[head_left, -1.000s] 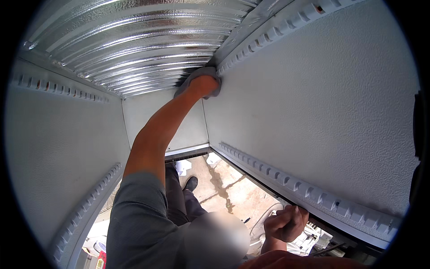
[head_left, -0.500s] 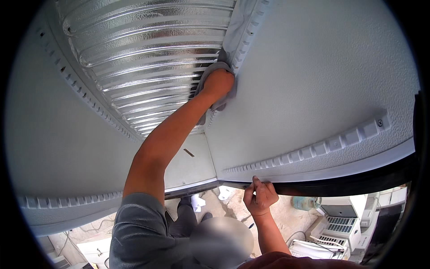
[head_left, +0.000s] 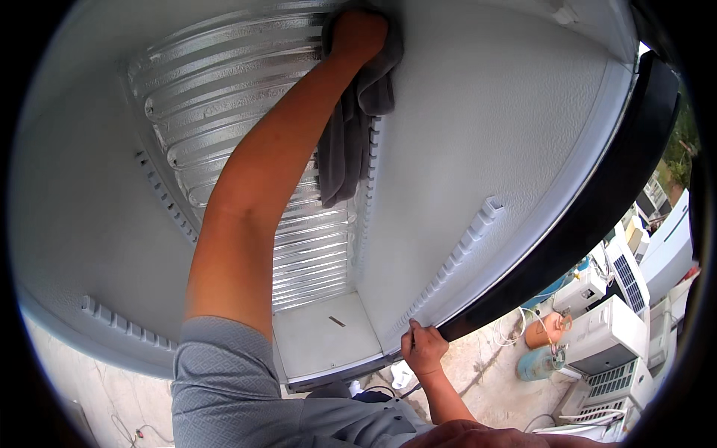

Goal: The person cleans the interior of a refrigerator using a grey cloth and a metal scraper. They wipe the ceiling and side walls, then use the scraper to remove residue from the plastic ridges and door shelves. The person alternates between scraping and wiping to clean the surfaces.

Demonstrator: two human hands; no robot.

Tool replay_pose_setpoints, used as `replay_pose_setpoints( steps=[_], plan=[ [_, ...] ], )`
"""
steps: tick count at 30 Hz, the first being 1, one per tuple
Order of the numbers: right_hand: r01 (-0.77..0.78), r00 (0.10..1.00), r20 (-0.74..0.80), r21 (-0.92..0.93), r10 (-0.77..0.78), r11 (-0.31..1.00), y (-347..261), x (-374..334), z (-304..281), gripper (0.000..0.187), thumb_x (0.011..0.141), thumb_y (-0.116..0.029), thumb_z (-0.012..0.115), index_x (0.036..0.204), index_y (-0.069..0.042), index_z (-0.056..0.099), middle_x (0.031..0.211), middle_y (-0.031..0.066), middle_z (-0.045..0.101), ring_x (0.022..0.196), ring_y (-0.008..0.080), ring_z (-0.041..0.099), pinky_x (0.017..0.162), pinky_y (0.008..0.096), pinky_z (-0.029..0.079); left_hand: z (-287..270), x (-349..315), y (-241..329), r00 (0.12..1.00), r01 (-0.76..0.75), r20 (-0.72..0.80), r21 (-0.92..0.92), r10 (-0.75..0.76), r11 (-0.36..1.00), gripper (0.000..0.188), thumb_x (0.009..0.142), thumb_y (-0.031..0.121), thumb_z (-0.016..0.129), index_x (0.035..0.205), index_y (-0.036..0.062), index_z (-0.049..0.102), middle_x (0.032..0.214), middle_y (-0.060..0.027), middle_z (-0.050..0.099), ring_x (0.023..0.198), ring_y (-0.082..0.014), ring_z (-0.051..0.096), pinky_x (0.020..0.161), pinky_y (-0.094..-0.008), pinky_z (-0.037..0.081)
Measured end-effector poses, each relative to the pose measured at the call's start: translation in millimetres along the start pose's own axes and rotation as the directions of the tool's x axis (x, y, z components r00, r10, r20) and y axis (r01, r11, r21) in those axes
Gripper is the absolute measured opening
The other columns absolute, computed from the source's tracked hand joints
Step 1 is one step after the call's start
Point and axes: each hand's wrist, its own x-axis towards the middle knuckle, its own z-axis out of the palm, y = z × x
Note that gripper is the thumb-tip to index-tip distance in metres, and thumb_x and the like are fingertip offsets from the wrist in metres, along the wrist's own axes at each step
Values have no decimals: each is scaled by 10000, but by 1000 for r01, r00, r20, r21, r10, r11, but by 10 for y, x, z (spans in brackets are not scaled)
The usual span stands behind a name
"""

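Around me the floor (head_left: 86,373) is pale and bright; toward its right edge are white boxes (head_left: 614,328), an orange tank (head_left: 544,333), a teal tank (head_left: 534,364).

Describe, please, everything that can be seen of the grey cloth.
The grey cloth is dark, plain and soft-looking, like thick fabric. Its upper part is bunched around the left hand, high up in the corner between the shiny ridged panel and the smooth white side wall. The rest hangs below in loose folds, narrowing to an uneven lower end in front of the panel, beside a white notched strip.
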Motion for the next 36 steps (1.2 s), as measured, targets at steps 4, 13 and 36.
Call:
replay_pose_setpoints(
  steps=[4,13,36],
  plan=[
    [-54,998,-22,-2,54,999,-81,11,13,259,755,-6,740,1011,-25,778,616,47,603,542,239,600,497,353,499,5,-11,-249,981,-188,-37,23,189,982,149,886,109,651,990,62,748,991,-187,757,954,-386,738,826,-494,602],
    [-134,990,-51,-8,133,991,-127,-3,-15,229,757,1,737,980,-15,784,595,48,591,524,234,587,500,346,501,-773,-816,250,967,166,237,-321,-91,933,225,974,215,601,1139,65,633,1135,-189,679,1082,-430,656,932,-528,526],
    [-78,997,-2,68,79,995,-26,-28,-58,231,772,-31,762,1002,-27,779,638,70,629,552,248,601,491,370,488,-581,-1115,179,995,-84,20,-358,98,930,385,959,237,617,1305,75,658,1329,-196,654,1242,-423,601,1074,-482,501]
  ],
)
